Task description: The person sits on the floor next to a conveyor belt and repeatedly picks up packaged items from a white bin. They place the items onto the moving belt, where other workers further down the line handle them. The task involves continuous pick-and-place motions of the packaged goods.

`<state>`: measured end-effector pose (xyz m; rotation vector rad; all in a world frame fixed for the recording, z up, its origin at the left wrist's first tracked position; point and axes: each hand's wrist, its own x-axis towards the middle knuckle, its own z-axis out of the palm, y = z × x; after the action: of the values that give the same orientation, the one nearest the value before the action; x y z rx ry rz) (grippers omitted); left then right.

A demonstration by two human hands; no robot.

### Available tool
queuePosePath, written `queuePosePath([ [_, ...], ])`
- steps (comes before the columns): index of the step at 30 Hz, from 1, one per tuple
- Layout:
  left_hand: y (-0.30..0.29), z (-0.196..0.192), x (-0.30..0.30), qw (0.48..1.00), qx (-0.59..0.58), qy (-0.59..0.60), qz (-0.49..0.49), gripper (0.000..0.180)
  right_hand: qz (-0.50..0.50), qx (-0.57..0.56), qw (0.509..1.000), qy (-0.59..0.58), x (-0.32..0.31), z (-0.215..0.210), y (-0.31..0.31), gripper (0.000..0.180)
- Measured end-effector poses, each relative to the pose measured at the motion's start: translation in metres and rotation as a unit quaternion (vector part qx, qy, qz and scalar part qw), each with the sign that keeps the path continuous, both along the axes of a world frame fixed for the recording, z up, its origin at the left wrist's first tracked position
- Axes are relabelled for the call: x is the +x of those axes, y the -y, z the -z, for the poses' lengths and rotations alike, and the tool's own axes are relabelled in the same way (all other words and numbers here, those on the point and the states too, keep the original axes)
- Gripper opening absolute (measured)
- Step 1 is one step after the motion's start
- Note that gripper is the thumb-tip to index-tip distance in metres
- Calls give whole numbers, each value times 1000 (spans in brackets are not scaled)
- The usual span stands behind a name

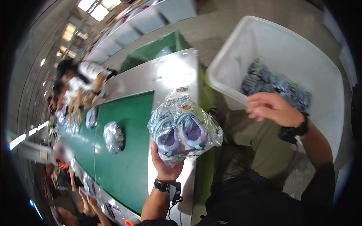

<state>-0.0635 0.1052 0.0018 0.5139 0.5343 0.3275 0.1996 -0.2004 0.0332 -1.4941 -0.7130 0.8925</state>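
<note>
Left hand [167, 165] is gripping clear-plastic-bagged blue-and-purple shoes [183, 128] over a silvery metal ledge [166, 73] while the loosely open, empty right hand [275, 109] is hovering, seemingly a holding step, next calling for steady support.

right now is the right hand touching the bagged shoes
Apart. The head view shows it: the right hand is off to the right of the bagged shoes, with a clear gap between its fingertips and the bag's edge.
</note>
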Motion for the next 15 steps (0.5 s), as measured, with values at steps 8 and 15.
queuePosePath([
  [8, 75, 4, 49, 971, 163, 19, 173, 74, 6, 93, 981, -169, -42, 10, -42, 79],
  [15, 61, 12, 70, 871, 358, 54, 333, 77, 148, 222, 927, -262, 12, 19, 25, 89],
])
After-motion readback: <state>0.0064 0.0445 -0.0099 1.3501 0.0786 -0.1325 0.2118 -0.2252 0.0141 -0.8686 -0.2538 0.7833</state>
